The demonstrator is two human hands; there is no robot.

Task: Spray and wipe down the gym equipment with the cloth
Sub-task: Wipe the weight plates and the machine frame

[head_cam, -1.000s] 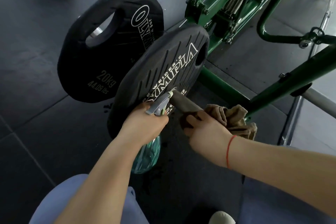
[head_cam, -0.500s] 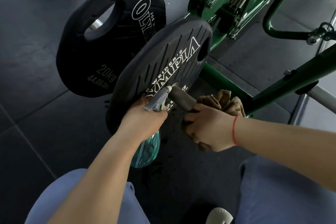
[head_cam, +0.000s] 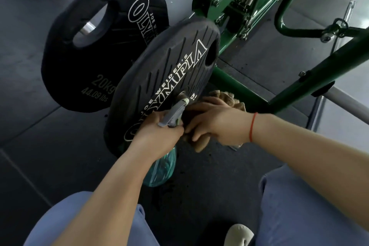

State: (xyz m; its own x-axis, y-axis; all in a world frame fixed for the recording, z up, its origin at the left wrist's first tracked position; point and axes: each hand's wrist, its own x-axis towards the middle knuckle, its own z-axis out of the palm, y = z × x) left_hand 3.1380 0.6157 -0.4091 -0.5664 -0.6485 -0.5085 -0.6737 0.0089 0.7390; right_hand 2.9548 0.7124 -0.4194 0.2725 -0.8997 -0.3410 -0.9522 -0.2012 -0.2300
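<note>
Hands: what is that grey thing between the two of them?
In the head view, that is the grey trigger head of the spray bottle, gripped by the left hand. The right hand, just beside it, holds the cloth.

- cloth [head_cam: 225,97]: mostly under the right hand [head_cam: 215,124] gripping it; folds show only beyond the knuckles and below the fingers.
- bottle [head_cam: 159,168]: neck inside the left hand [head_cam: 157,136], body part-covered by that wrist.
- peg [head_cam: 180,95]: inside the right grip (a stub shows just ahead of it).
- far plate [head_cam: 95,46]: one edge behind the near plate [head_cam: 169,70].
- frame [head_cam: 319,78]: cut by top and right edges.
</note>
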